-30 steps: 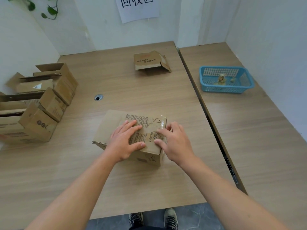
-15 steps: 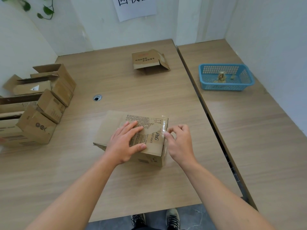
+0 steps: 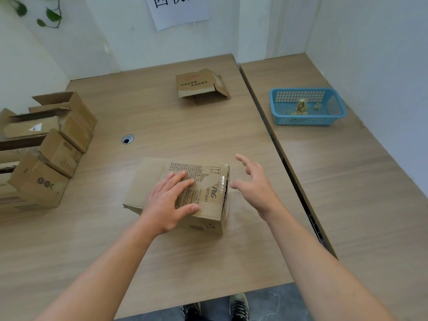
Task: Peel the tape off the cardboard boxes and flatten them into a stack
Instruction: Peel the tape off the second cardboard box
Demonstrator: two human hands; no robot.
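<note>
Pressing down on top of the cardboard box (image 3: pixel 148 181) with the left hand (image 3: pixel 170 200), fingers straight and flat, no curl in that grip, likely to stop any sliding. Resting near the front middle of the tabletop (image 3: pixel 203 258), right under that palm. Hovering just beside the box's right end with the right hand (image 3: pixel 254 184), fingers spread wide, grip empty, touching nothing, probably set to pinch the tape (image 3: pixel 220 181). Looks brown and a bit scuffed, with black print on top. Stands closed and boxy, not yet flat. Carries shiny, wrinkly clear tape over the top right edge, beside a dark slit.
</note>
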